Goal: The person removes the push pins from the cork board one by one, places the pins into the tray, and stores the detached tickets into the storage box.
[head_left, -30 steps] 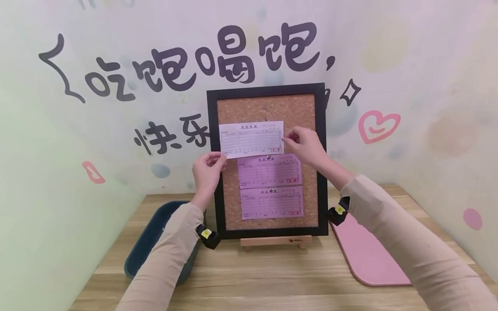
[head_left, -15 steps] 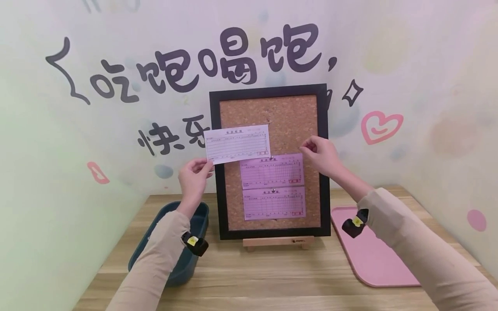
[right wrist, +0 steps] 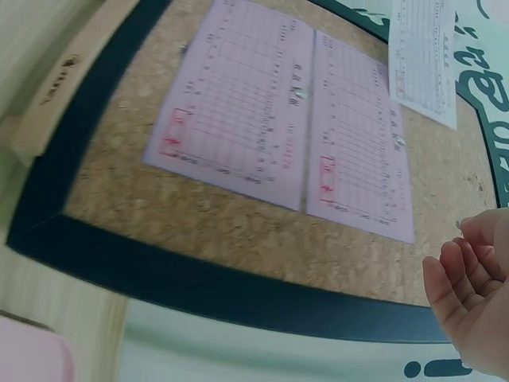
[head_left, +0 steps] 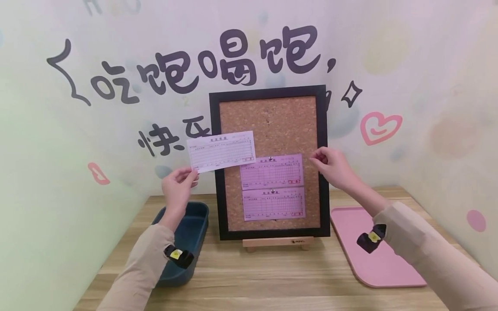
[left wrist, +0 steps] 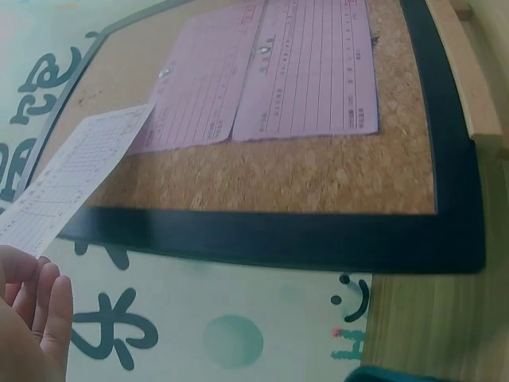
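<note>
My left hand [head_left: 178, 190] pinches a white receipt slip [head_left: 221, 151] by its lower left corner. The slip slants in front of the corkboard's [head_left: 268, 116] left edge, its right end overlapping the upper pink slip [head_left: 271, 171]. Below that is another pink slip [head_left: 274, 204], and a small push pin [right wrist: 299, 93] holds it at its top edge. My right hand [head_left: 332, 166] is at the board's right frame, thumb and forefinger together. In the right wrist view a tiny shiny push pin [right wrist: 459, 225] shows at these fingertips; most of it is hidden.
The black-framed board stands on a small wooden easel [head_left: 278, 242] on the wooden table [head_left: 249, 276]. A dark blue bin [head_left: 190, 259] is at left, partly behind my left arm. At right lies a pink tray [head_left: 373, 263]. A lettered wall [head_left: 155, 26] rises behind.
My left hand has drawn the white slip leftward and down, away from the middle of the board. My right hand has left the slip's right edge and moved right and down.
</note>
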Motion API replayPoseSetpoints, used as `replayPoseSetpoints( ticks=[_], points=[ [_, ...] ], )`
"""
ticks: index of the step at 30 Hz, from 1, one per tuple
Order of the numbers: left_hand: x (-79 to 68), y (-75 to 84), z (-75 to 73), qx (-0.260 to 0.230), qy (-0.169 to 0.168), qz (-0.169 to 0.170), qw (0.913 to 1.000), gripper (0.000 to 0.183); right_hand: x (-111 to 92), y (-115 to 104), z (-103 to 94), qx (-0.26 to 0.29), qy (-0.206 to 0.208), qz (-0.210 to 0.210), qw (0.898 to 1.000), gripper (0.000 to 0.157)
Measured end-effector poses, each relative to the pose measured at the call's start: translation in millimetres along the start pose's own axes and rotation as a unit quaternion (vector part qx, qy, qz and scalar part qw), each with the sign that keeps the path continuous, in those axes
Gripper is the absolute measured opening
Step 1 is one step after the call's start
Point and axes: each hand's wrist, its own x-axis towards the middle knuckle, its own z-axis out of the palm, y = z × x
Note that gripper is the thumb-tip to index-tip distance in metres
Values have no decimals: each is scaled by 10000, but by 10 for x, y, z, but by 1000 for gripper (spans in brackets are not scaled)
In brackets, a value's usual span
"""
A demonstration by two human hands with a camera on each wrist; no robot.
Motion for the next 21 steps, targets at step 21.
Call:
replayPoseSetpoints(
  ticks=[21],
  points=[
    [272, -976, -641, 109, 281, 617, 9976, 27, -501, 492, -168, -279, 120, -26, 9995, 12]
  ],
)
